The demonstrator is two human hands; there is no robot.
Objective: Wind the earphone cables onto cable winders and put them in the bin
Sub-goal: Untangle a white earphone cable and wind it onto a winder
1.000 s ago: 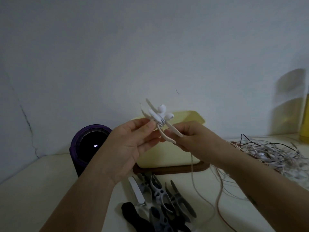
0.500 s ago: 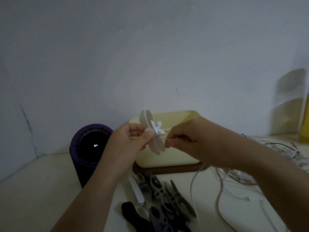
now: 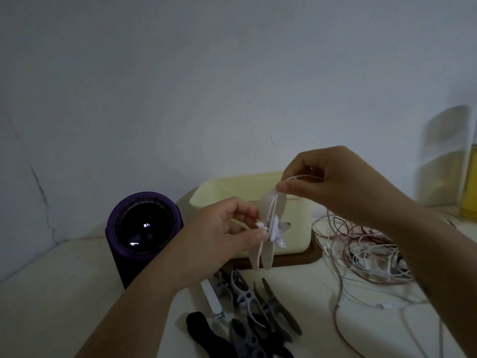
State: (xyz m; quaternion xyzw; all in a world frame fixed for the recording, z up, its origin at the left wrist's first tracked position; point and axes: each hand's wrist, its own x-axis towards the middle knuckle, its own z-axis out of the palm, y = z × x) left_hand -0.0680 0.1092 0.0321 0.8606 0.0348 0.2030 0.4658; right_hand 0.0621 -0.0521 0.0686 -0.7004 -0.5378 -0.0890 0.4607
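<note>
My left hand (image 3: 227,233) pinches a pale, flat-winged cable winder (image 3: 269,228) held upright in front of the cream bin (image 3: 232,192). White earbuds (image 3: 277,233) are clipped at its middle. My right hand (image 3: 325,184) is raised above the winder and pinches the white earphone cable (image 3: 296,178), which runs down over the winder's top wing. A tangled pile of white, red and black earphone cables (image 3: 366,249) lies on the table to the right, under my right forearm.
Several grey, white and black spare winders (image 3: 247,313) lie on the table in front. A purple cylindrical device (image 3: 144,228) stands at the left. The bin sits on a brown wooden tray (image 3: 296,262). A yellow object (image 3: 469,182) is at the far right edge.
My right hand has lifted the cable from beside the winder to above it, drawing it over the top wing. The winder has turned upright and the view has shifted down and left.
</note>
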